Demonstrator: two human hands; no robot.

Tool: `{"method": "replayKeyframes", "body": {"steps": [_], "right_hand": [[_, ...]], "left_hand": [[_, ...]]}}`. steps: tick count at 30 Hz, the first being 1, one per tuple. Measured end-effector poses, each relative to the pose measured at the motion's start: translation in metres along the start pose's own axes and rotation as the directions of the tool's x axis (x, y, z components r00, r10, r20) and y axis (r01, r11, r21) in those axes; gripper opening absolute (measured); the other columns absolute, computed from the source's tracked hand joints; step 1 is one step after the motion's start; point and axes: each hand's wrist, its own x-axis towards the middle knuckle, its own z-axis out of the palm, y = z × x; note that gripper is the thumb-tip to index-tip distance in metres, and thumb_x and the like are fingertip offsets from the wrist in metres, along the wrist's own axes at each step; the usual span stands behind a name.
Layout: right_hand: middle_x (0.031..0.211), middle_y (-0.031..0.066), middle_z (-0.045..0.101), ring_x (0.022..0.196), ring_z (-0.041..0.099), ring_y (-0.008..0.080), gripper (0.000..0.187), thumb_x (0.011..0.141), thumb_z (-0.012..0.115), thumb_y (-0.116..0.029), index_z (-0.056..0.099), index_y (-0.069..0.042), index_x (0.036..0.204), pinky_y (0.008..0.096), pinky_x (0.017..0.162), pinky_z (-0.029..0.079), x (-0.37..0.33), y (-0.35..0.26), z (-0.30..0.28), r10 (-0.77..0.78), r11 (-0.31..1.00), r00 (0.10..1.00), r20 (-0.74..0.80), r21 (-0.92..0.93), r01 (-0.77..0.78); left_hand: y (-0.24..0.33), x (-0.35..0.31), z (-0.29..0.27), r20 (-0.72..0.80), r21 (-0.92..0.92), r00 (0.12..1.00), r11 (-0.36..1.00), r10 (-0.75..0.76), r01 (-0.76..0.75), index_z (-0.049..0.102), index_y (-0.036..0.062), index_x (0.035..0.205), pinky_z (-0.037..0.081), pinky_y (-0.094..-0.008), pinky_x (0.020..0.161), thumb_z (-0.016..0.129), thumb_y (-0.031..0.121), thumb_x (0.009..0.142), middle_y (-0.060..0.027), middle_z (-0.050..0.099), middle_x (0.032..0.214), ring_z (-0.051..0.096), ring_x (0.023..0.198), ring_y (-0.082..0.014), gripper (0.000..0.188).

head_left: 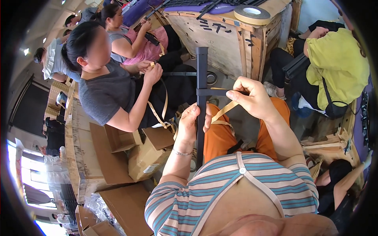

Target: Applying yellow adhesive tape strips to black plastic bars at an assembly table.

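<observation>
A long black rectangular bar [202, 69] stands nearly upright before me, its lower end reaching toward my lap. My left hand [189, 121] is wrapped round it below the middle, thumb on its near face. Across the bar lies a flat black strip [213, 92], pulled out to the right. At its far end my right hand [252, 96] pinches it between thumb and fingers. A narrow tan strip [226, 110] hangs from that same hand and slopes down to my orange trousers [220, 133]. Whether it is the black strip's backing, I cannot tell.
On my left a person in grey [106, 94] handles another tan strip. A person in yellow [334, 70] sits at the right. Ahead is a wooden crate [212, 39] bearing a tape roll [252, 15]. Open cardboard boxes [149, 153] stand near my left elbow.
</observation>
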Motion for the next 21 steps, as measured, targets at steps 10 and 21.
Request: {"method": "replayKeyframes", "body": {"steps": [10,21], "right_hand": [[0.057,-0.0062,0.037,0.055,0.031,0.0022,0.029,0.082,0.066,-0.013,0.044,-0.006,0.065,0.0203,0.047,0.025,-0.009,-0.001,-0.005,-0.028,1.0,0.999,-0.039,0.006,0.028],[0.056,-0.0059,0.037,0.054,0.03,0.0024,0.032,0.081,0.068,-0.014,0.042,-0.006,0.063,0.0207,0.047,0.025,-0.013,-0.003,-0.002,-0.02,0.998,0.995,-0.094,-0.058,0.014]], "left_hand": [[0.003,0.001,0.017,-0.064,0.061,0.998,0.998,-0.002,0.006,0.057,-0.0027,0.09,0.036,-0.0216,0.053,0.044,0.038,0.092,-0.0009,0.046,0.063,0.042,0.055,-0.0087,0.043],[-0.004,-0.002,0.017,-0.29,0.461,0.935,0.886,0.203,-0.049,0.056,-0.0024,0.091,0.031,-0.0191,0.048,0.042,0.033,0.095,0.0005,0.045,0.06,0.039,0.052,-0.0062,0.039]]}}
